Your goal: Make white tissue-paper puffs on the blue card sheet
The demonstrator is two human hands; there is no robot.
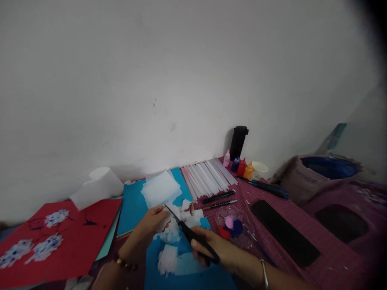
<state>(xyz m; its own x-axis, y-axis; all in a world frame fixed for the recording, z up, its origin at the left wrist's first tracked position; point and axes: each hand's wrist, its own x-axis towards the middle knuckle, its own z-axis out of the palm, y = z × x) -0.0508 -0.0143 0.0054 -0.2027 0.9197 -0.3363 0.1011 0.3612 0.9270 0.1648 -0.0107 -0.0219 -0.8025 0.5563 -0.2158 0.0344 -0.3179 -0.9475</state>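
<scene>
Left hand [157,219]: white paper [163,225] | right hand [208,245]: black scissors [193,235] | beneath: blue sheets [190,278]

The person's left hand [155,219] and right hand [210,243] were both bare, and the forearms were bare as well. Round the left wrist ran a bracelet [128,266] of rounded beads, mostly dark brown, with a gold-coloured part [119,261] among them that caught the light; the finer detail of the beads was too small and dim to tell. The right wrist wore a bangle [264,274], a narrow, smooth-looking band, pale and silvery, curved across the arm. Any engraving or marking on its surface was too small to make out
</scene>
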